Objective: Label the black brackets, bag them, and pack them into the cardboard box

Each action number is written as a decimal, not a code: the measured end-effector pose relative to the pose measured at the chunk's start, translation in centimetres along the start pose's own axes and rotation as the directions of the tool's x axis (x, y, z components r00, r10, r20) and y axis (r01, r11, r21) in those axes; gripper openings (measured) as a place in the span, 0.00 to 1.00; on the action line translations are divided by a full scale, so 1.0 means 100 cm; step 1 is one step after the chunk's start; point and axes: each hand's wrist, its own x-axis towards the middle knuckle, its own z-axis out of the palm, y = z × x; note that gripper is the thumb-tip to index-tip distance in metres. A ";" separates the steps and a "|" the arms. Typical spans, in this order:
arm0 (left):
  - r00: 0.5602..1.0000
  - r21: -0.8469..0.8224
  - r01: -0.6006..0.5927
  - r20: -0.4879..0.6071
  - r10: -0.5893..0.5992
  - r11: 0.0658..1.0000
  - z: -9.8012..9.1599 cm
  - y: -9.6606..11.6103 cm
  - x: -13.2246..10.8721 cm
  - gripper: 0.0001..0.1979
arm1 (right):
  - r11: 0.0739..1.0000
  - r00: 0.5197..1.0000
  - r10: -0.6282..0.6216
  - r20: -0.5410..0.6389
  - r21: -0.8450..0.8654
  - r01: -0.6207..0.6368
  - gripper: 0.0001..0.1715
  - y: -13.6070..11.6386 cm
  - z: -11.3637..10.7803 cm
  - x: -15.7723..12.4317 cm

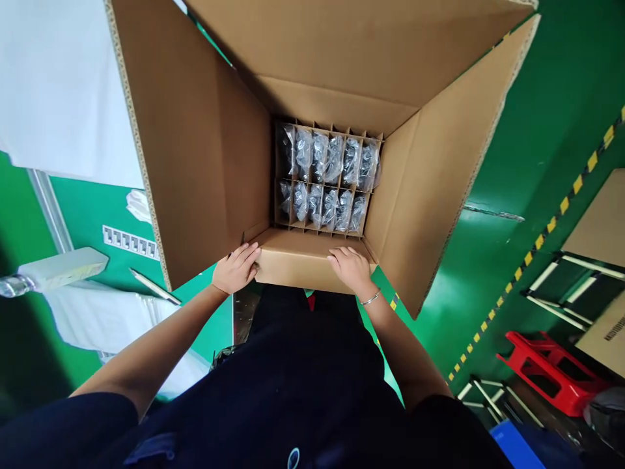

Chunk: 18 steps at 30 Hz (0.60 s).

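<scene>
Nearest the camera, both forearms reach out to the near flap (297,264) of a big cardboard box (195,150), which is folded down toward the person. The left hand (237,267) rests at the flap's left corner, fingers bent lightly over the fold. The right hand (350,267), with a thin bracelet (371,299) at the wrist, lies palm down on the flap's right part. Neither grip is clenched: both are released, fingers loose and only pressing on cardboard, holding nothing.

Deep inside the box, past the flap, a cardboard divider grid (323,185) splits the bottom into 2 rows of narrow cells. Each visible cell holds a dark part in a clear bag (325,156) (what the parts are is too small to tell). The other 3 flaps stand up and outward around the box mouth.

To handle the flap well, I judge the 2 hands should press evenly at both corners, so that it bends along its crease and not across the corrugation, with the fingers kept on the flap and out of the cells.

Left of the box lie a white sheet (58,78) and a pen-like stick (153,286); right of the box, well apart, a red stool (551,371) stands beyond a yellow-and-black floor stripe (537,244).
</scene>
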 end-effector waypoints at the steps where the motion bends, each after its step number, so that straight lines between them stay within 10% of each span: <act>1: 1.000 0.005 -0.010 -0.007 0.010 1.000 0.000 -0.001 0.000 0.28 | 1.000 1.000 -0.008 -0.008 0.003 0.008 0.22 0.000 0.002 0.000; 18: 0.999 0.149 -0.032 -0.038 0.038 0.988 -0.003 0.004 0.000 0.23 | 0.996 0.994 -0.083 -0.066 -0.026 0.081 0.23 0.006 0.015 0.001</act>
